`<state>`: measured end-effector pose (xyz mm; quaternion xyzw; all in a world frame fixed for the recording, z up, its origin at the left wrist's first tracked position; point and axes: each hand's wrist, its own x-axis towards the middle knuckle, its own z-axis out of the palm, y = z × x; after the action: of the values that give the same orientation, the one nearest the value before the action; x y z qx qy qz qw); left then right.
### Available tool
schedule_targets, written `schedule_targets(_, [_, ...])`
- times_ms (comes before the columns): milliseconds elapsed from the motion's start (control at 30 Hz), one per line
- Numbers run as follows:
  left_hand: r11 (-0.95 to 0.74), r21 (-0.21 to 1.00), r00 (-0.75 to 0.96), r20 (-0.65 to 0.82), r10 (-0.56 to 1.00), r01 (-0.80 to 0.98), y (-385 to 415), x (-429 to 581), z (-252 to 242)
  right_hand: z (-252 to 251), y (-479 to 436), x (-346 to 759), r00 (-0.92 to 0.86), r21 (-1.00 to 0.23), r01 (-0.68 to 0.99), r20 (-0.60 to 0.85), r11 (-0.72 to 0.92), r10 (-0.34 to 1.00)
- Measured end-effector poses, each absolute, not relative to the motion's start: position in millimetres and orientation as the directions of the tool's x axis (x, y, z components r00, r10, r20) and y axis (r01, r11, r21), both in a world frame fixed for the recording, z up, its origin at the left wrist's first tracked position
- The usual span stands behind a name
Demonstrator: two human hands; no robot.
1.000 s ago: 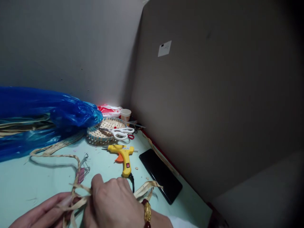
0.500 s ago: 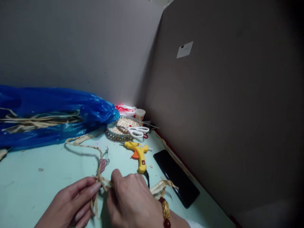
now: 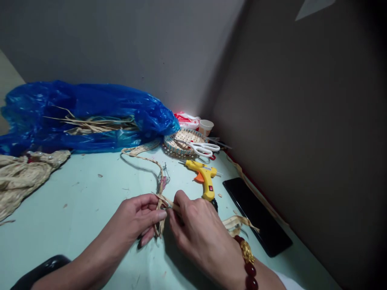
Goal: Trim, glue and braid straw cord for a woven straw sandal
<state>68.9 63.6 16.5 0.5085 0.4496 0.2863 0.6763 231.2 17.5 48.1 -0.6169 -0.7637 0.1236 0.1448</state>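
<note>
A thin braided cord of pale dried plant fibre [image 3: 154, 160] runs from near the blue bag down to my hands. Thumb and fingers of my left hand [image 3: 140, 217] pinch the cord where its strands split, and loose ends hang below the fingertips. My right hand [image 3: 198, 231], with a beaded bracelet on its wrist, grips a fibre strand [image 3: 171, 204] drawn out sideways from that point. Its fingertips are partly hidden behind the back of the hand. A flat, curled strip of fibre [image 3: 238, 220] sticks out on the far side of my right hand.
A yellow glue gun [image 3: 206, 177] lies beyond my right hand, left of a black phone [image 3: 256, 217]. Behind are white-handled scissors [image 3: 205, 149] on a woven basket [image 3: 172, 148], a paper cup [image 3: 206, 127] and a blue plastic bag [image 3: 105, 96]. Woven fibre work [image 3: 30, 177] lies left.
The view has swung left and down, so things sit further right and higher in it, and the woven piece on the left shows. Both hands keep hold of the fibre.
</note>
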Motion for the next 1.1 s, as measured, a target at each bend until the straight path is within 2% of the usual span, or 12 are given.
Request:
schedule_targets(133, [0.322, 0.945, 0.448, -0.312, 0.838, 0.057, 62.6, 69.4, 22.0, 48.2, 17.9, 232.9, -0.185, -0.385, 0.902, 0.070, 0.197, 0.980])
schedule_targets(267, [0.316, 0.947, 0.452, -0.310, 0.836, 0.064, 61.0, 68.3, 22.9, 52.4, 16.7, 235.7, -0.246, -0.359, 0.896, 0.085, 0.260, 0.966])
schedule_targets(433, [0.333, 0.935, 0.453, -0.352, 0.819, 0.124, 60.3, 67.0, 20.8, 59.9, 20.9, 239.9, -0.278, -0.494, 0.822, 0.083, 0.282, 0.957])
schedule_targets(500, [0.330, 0.935, 0.450, -0.352, 0.821, 0.130, 60.2, 67.7, 21.2, 63.4, 23.6, 243.1, -0.285, -0.510, 0.807, 0.106, 0.298, 0.953])
schedule_targets(600, [0.321, 0.938, 0.438, -0.347, 0.829, 0.135, 58.9, 69.0, 24.0, 74.6, 26.0, 256.6, -0.226, -0.530, 0.785, 0.237, 0.320, 0.945])
schedule_targets(667, [0.320, 0.936, 0.427, -0.351, 0.833, 0.146, 57.6, 69.3, 26.0, 89.4, 27.0, 275.5, -0.060, -0.542, 0.792, 0.388, 0.281, 0.920])
schedule_targets(733, [0.320, 0.936, 0.428, -0.353, 0.832, 0.149, 56.5, 69.1, 26.7, 109.5, 30.2, 302.3, 0.077, -0.418, 0.885, 0.568, 0.207, 0.820])
schedule_targets(800, [0.316, 0.937, 0.440, -0.349, 0.827, 0.149, 56.2, 68.8, 26.0, 130.6, 38.5, 333.0, 0.100, -0.116, 0.993, 0.724, -0.022, 0.683])
schedule_targets(867, [0.315, 0.936, 0.446, -0.351, 0.823, 0.155, 56.6, 68.7, 24.8, 147.3, 52.1, 359.7, 0.054, 0.100, 0.979, 0.710, -0.177, 0.702])
schedule_targets(1000, [0.326, 0.936, 0.446, -0.349, 0.824, 0.129, 57.9, 68.9, 23.2, 152.4, 71.6, 365.4, -0.046, 0.157, 0.985, 0.625, -0.067, 0.779])
schedule_targets(1033, [0.332, 0.937, 0.453, -0.345, 0.822, 0.112, 58.2, 68.9, 23.2, 147.2, 70.1, 353.5, -0.067, 0.142, 0.989, 0.625, -0.029, 0.778])
schedule_targets(1100, [0.345, 0.935, 0.472, -0.341, 0.813, 0.082, 58.9, 68.9, 23.0, 130.7, 58.7, 318.0, -0.149, 0.041, 0.987, 0.559, 0.153, 0.816])
